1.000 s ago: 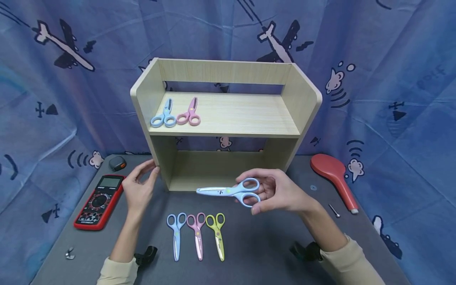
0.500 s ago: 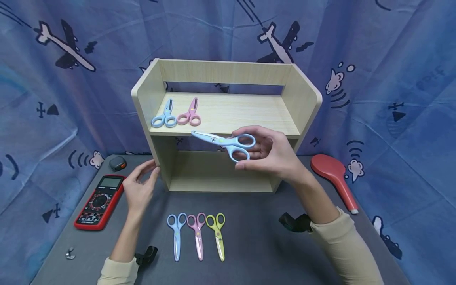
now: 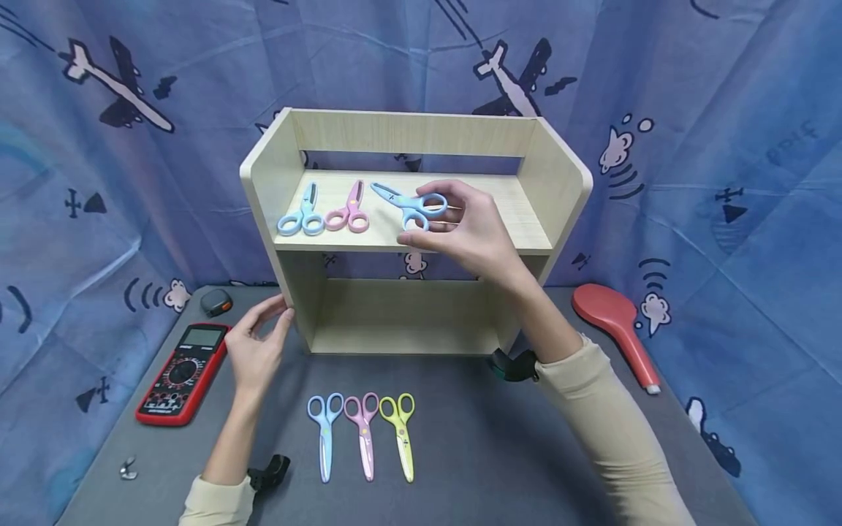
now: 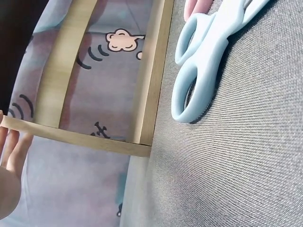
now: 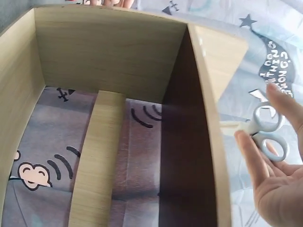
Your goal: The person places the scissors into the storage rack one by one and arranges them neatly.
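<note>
My right hand (image 3: 473,230) pinches light blue scissors (image 3: 403,200) by their handle loops, over the upper board of a pale wooden shelf (image 3: 555,175). Their blades point back and to the left. In the right wrist view those scissors (image 5: 255,131) show past the board's edge. On the same board lie blue scissors (image 3: 305,215) and pink scissors (image 3: 351,212), side by side at the left. My left hand (image 3: 256,354) touches the shelf's left side panel with its fingertips. On the table in front, blue (image 3: 325,431), pink (image 3: 365,431) and yellow scissors (image 3: 403,431) lie in a row.
A red multimeter (image 3: 183,374) and a tape measure (image 3: 216,301) lie left of the shelf. Nearer the front left is a small metal piece (image 3: 128,469). A red paddle-shaped tool (image 3: 615,329) lies at the right. Behind everything hangs a blue printed curtain (image 3: 723,146).
My right hand has lifted the blue scissors from in front of the lower compartment up over the upper board, slightly leftward. My left hand stays at the side panel.
</note>
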### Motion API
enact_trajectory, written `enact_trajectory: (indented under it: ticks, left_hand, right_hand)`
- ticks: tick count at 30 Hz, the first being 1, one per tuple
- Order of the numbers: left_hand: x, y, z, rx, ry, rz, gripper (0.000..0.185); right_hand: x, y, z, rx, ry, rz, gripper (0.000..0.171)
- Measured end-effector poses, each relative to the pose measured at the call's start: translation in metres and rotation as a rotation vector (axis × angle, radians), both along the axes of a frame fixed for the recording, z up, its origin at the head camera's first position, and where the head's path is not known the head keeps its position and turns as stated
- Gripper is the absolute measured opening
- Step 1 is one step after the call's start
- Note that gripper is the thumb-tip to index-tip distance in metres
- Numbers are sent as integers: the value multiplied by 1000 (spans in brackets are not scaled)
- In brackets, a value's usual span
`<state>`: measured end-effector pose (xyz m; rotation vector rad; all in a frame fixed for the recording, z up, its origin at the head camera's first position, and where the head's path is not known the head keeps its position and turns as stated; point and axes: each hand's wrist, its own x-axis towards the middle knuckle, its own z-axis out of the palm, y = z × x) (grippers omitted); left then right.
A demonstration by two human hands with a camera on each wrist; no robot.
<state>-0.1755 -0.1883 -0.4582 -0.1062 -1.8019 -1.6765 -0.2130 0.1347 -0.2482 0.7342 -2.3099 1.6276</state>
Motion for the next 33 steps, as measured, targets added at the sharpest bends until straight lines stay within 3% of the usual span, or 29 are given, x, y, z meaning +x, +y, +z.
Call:
enact_trajectory:
  ticks: [8, 17, 25, 33]
  left_hand:
    - [-1, 0, 0, -10, 8, 7, 29]
    - [0, 0, 0, -14, -2, 17, 30]
    - [0, 0, -1, -29, -8, 12, 31]
    - [0, 0, -1, -34, -15, 13, 31]
  right_hand:
    - [-25, -20, -5, 153, -5, -144, 66]
    - [-33, -31, -10, 357, 56, -272, 70]
    - [-34, -34, -15, 488, 174, -334, 63]
    - [-33, -35, -15, 532, 209, -331, 60]
